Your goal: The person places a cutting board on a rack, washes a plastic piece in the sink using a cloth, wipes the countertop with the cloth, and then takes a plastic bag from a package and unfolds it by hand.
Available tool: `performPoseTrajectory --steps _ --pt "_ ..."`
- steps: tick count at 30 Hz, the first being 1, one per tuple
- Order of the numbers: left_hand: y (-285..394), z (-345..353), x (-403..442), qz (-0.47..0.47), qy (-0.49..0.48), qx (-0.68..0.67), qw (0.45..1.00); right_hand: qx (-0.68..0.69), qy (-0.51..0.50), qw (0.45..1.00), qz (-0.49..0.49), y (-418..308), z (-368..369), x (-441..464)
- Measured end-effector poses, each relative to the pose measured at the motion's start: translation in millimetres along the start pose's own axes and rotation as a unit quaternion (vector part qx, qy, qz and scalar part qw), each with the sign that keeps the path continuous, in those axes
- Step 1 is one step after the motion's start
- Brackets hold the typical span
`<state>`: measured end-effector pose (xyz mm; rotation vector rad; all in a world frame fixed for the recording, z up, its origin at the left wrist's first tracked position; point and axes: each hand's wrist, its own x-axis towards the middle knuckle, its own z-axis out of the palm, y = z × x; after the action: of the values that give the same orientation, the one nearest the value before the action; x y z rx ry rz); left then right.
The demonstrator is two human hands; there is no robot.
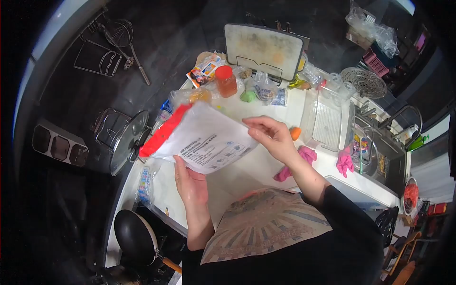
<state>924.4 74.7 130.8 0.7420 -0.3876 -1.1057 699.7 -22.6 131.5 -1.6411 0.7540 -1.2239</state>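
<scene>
A white plastic bag [209, 130] with a red band along its left end and printed black text is held up above the counter. My left hand [187, 180] grips its lower edge, thumb on the printed side and the other fingers mostly behind it. At the bag's right edge, my right hand [270, 135] pinches it between thumb and fingers. Behind the bag stands a jar with a red lid [225, 81], near a colourful food packet [206, 69]. What the bag contains cannot be seen.
A stained cutting board [263, 50] stands upright at the back. On the right are a clear rectangular container [325, 121], pink cloths [304, 161] and a sink [365, 147]. A wok [135, 235] sits lower left, and a glass lid [129, 142] leans at left.
</scene>
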Motion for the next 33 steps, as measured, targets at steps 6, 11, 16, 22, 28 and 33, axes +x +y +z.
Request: performPoseTrajectory --steps 6,11,16,22,28,33 --pt "-4 3 -3 -0.112 -0.007 -0.071 0.991 0.100 0.046 0.990 0.086 -13 0 3" --pt "3 -1 1 -0.109 0.009 -0.086 0.990 0.034 0.039 0.999 0.009 -28 -13 1" --pt "4 5 2 -0.084 0.006 -0.094 0.992 0.019 0.037 0.999 0.004 -43 -10 0" --pt "-20 0 12 0.015 -0.028 0.020 0.999 -0.248 -0.023 0.947 -0.205 -62 -11 4" --pt "-6 -8 25 0.030 0.051 -0.020 0.998 -0.174 -0.234 0.931 -0.219 -52 -16 -5" --pt "11 -2 17 0.127 0.084 -0.026 0.988 -0.121 -0.283 0.937 -0.163 -35 -22 -10"
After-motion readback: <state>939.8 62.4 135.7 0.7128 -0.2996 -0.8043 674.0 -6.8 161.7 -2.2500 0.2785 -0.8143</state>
